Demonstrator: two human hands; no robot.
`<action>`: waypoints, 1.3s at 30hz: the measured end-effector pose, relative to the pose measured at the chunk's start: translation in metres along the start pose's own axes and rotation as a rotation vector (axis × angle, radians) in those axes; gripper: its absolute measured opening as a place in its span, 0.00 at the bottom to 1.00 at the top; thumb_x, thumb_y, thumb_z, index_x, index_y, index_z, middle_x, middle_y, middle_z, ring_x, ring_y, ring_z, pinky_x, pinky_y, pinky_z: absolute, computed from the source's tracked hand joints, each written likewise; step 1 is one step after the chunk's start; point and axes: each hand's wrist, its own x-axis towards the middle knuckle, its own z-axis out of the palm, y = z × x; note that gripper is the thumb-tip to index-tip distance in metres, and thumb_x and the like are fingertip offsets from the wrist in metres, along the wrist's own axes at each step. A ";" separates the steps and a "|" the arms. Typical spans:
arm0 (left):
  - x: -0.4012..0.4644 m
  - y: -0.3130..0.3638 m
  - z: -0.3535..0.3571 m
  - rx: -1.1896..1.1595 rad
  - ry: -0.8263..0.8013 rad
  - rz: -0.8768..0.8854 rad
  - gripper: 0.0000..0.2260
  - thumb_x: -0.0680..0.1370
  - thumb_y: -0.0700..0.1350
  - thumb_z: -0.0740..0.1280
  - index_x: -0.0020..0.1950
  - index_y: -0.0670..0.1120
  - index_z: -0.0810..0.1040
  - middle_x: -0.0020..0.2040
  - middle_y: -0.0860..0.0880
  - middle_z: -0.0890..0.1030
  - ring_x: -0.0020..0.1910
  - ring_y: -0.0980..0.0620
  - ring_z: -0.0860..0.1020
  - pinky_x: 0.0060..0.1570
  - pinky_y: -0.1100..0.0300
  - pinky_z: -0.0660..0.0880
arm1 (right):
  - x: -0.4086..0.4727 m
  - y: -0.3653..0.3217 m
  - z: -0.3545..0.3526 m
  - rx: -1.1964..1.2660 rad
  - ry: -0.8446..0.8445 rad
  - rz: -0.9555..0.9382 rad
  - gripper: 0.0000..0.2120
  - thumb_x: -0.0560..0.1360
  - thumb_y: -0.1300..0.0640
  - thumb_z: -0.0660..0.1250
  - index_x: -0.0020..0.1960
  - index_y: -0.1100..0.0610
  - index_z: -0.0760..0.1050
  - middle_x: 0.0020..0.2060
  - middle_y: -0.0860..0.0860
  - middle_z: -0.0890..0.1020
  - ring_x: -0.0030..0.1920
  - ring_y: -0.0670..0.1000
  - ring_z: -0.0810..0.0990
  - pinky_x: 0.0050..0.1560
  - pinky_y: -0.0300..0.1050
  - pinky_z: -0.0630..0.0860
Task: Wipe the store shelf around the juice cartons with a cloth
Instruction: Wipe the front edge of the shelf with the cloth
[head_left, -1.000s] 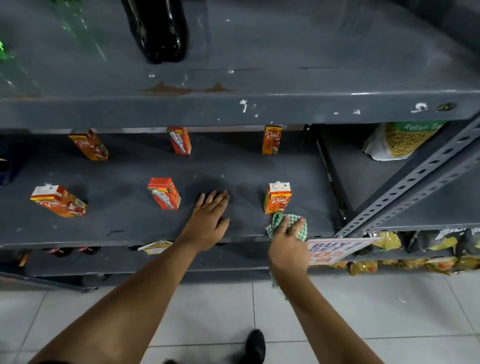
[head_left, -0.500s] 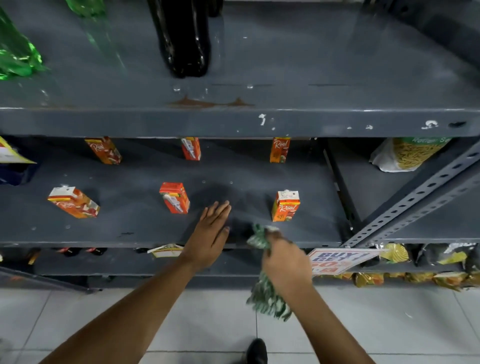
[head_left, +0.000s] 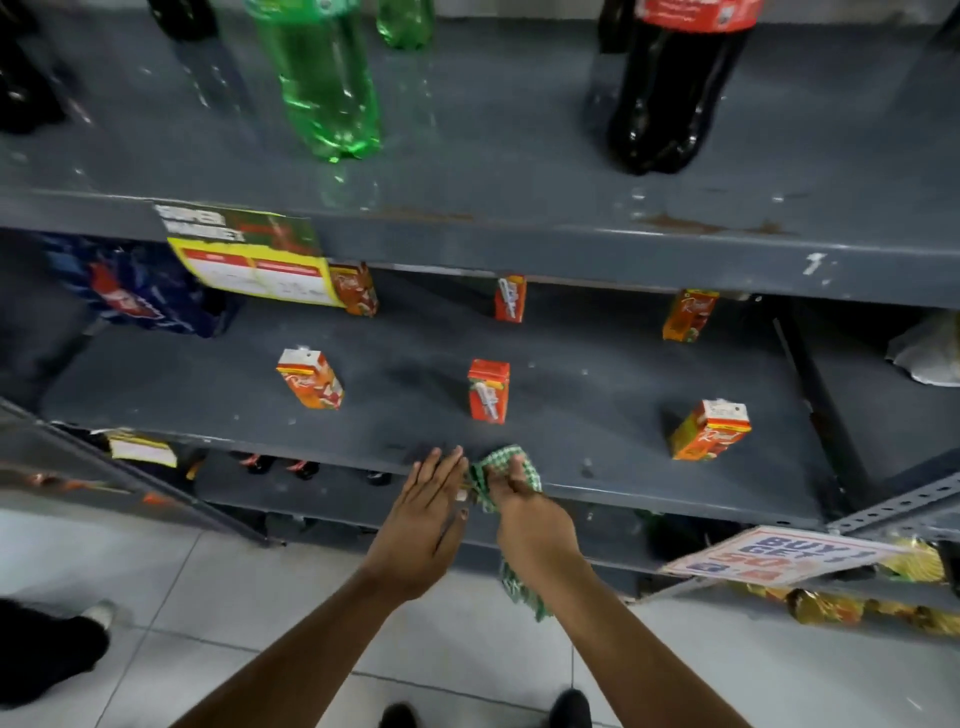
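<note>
Several small orange juice cartons stand spaced out on the grey metal shelf (head_left: 597, 415): one at the front left (head_left: 310, 379), one in the middle (head_left: 488, 391), one at the front right (head_left: 709, 430), and three more along the back. At the shelf's front edge my right hand (head_left: 530, 514) grips a green-and-white checked cloth (head_left: 497, 470), whose loose end hangs below my wrist. My left hand (head_left: 423, 525) lies flat with fingers spread, fingertips on the shelf edge, touching the cloth's left side.
On the shelf above stand a green bottle (head_left: 324, 83) and a dark cola bottle (head_left: 670, 88). A yellow price sign (head_left: 254, 260) hangs from that shelf's edge. A "BUY 1 GET 1" sign (head_left: 774, 558) sticks out at lower right. Blue packets (head_left: 140, 291) sit at left.
The view has shifted left and up. My right hand has carried the cloth left along the front edge, from the right carton to in front of the middle one, meeting my left hand.
</note>
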 end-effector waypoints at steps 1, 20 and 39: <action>0.000 0.000 -0.011 -0.022 0.012 0.037 0.26 0.85 0.55 0.47 0.80 0.44 0.55 0.81 0.50 0.53 0.81 0.49 0.49 0.78 0.56 0.43 | -0.003 -0.005 -0.003 0.018 -0.022 -0.033 0.31 0.74 0.66 0.58 0.73 0.45 0.59 0.70 0.57 0.70 0.57 0.62 0.79 0.53 0.53 0.78; 0.079 0.203 -0.169 0.020 0.326 0.737 0.28 0.83 0.48 0.59 0.80 0.40 0.54 0.81 0.45 0.53 0.81 0.45 0.45 0.78 0.44 0.45 | -0.191 0.009 -0.163 0.520 0.834 0.303 0.09 0.72 0.49 0.69 0.51 0.48 0.74 0.33 0.49 0.81 0.28 0.49 0.78 0.29 0.43 0.71; 0.112 0.227 -0.171 0.406 0.483 0.398 0.30 0.81 0.57 0.57 0.80 0.44 0.58 0.81 0.49 0.57 0.79 0.48 0.57 0.76 0.51 0.52 | -0.131 0.112 -0.303 -0.189 0.918 0.279 0.31 0.75 0.38 0.41 0.68 0.50 0.70 0.67 0.50 0.75 0.68 0.54 0.71 0.69 0.57 0.65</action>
